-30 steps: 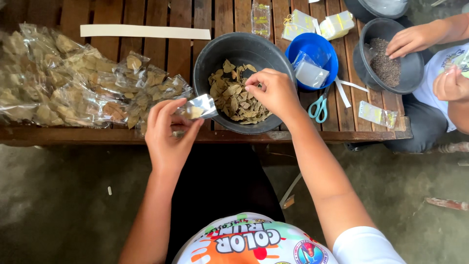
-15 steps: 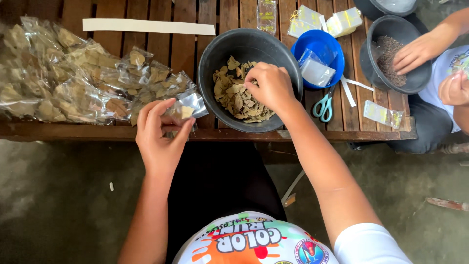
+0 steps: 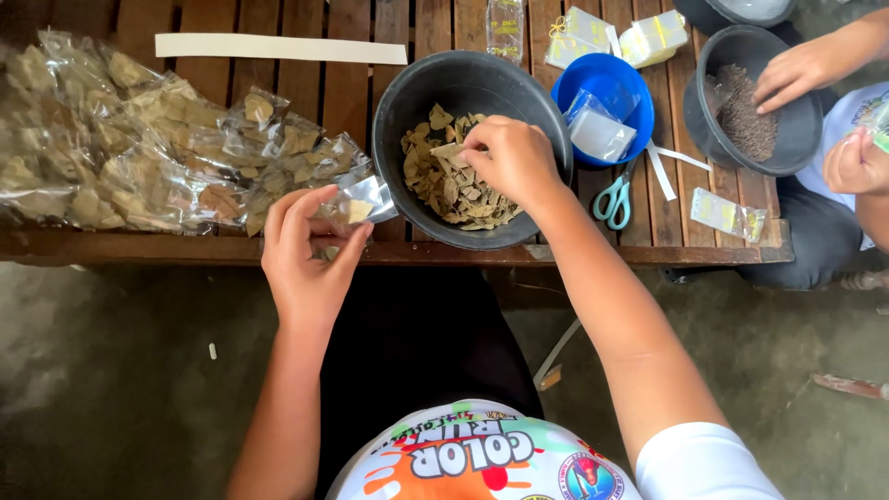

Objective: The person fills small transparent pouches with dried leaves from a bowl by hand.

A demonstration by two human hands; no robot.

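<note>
— Leaves (image 3: 454, 185), where did they lie?
— In the black bowl (image 3: 398, 102) on the bench (image 3: 352, 83); the right hand (image 3: 514, 159) pinched some there.
— And the left hand (image 3: 306, 255)?
— It gripped a small clear bag (image 3: 363, 199) beside the bowl.

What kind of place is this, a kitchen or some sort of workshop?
Probably an informal packing spot, perhaps at a home. A slatted wooden bench on bare concrete holds a black basin of dried leaves and a pile of filled clear bags; a second person sits alongside.
</note>
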